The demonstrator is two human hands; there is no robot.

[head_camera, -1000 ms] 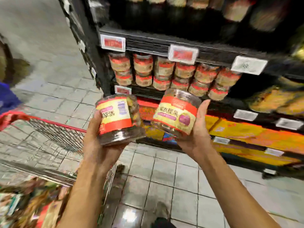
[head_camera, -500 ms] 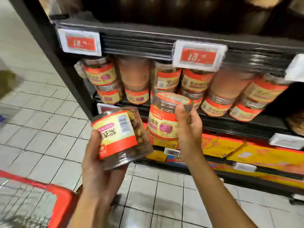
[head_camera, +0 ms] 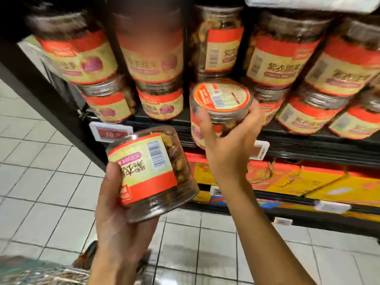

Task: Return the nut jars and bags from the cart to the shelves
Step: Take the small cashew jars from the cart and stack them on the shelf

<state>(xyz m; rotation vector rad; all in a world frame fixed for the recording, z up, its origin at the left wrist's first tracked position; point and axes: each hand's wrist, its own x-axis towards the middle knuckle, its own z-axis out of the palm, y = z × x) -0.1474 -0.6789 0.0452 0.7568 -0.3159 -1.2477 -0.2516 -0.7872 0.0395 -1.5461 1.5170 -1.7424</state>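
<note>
— What does the right hand (head_camera: pixel 228 145) have?
— Its grip curls round a nut jar (head_camera: pixel 221 99), which is now up at the shelf (head_camera: pixel 308 147) edge among the stocked jars (head_camera: pixel 152 58). It was lower half a second ago.
— And the left hand (head_camera: pixel 119 212)?
— Its grip wraps a second jar (head_camera: pixel 150 171), nearer, to the left, tilted as before.

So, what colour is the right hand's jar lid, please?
Clear plastic nut jar's lid: cream, orange-red rim; head view.

- Bright, even light on the tiled floor (head_camera: pixel 41 192), with a pale glare patch below the lid-up jar (head_camera: pixel 221 97).
- Stacked jars (head_camera: pixel 152 58) above it smear with motion blur.
</note>
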